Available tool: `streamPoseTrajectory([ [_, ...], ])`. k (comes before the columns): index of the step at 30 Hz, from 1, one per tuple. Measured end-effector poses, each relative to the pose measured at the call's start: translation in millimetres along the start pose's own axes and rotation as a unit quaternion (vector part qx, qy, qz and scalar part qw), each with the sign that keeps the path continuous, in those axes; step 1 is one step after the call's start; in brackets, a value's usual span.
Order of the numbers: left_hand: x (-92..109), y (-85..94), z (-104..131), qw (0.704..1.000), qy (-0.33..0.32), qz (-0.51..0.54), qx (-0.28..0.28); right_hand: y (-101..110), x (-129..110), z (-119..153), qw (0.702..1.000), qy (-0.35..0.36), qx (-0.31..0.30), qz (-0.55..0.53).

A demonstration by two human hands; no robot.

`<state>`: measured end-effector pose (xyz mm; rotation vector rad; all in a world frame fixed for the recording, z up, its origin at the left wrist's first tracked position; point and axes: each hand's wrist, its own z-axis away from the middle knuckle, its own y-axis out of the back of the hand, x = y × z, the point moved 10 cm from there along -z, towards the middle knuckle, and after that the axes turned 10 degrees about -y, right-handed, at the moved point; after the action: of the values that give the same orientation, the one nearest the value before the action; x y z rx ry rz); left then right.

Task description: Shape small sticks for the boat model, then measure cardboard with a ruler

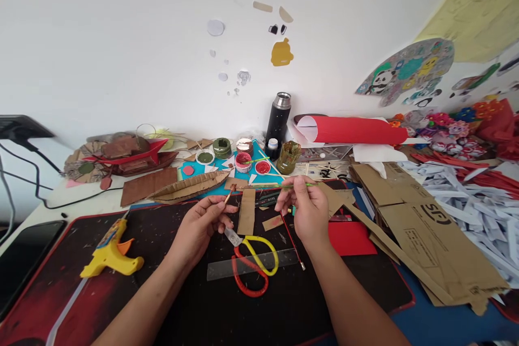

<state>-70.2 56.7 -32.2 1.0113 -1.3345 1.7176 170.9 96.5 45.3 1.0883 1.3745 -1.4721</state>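
Pinching short brown-tipped wooden stick (230, 193) in left hand (206, 220), slim green brush-like rod (312, 184) in right hand (310, 215). Apparently at painting stage; next calling for steady, light contact.

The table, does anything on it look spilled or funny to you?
Nothing is clearly spilled. The flattened cardboard on the right looks oddest: its near corner is ragged, maybe torn. Reddish patches also show on the dark mat at the lower left; I can't tell if that's paint or its pattern.
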Motion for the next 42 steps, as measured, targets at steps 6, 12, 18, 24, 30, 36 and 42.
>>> streamPoseTrajectory([
  [6,0,0.1,0,1.0,-0.006,-0.002,-0.002,-6,2,2,1.0,-0.009,-0.009,0.023],
  [12,1,-0.6,0,1.0,-0.005,0.001,-0.002,-6,1,2,1.0,-0.008,-0.016,0.015],
  [18,2,-0.8,0,1.0,-0.009,0.002,-0.007,-4,3,1,1.0,-0.015,-0.006,0.027],
  [24,1,-0.1,0,1.0,-0.007,0.004,-0.007,0,2,-1,1.0,-0.003,0.0,0.005],
  [30,1,-2.0,0,1.0,-0.004,0.007,-0.012,-4,4,1,1.0,-0.016,-0.005,0.016],
  [36,1,-2.6,0,1.0,-0.005,0.015,-0.011,9,0,-4,0.999,0.003,0.031,-0.019],
  [42,0,-1.5,-1,1.0,0.001,0.018,-0.002,6,0,-1,1.0,0.007,0.018,-0.024],
])
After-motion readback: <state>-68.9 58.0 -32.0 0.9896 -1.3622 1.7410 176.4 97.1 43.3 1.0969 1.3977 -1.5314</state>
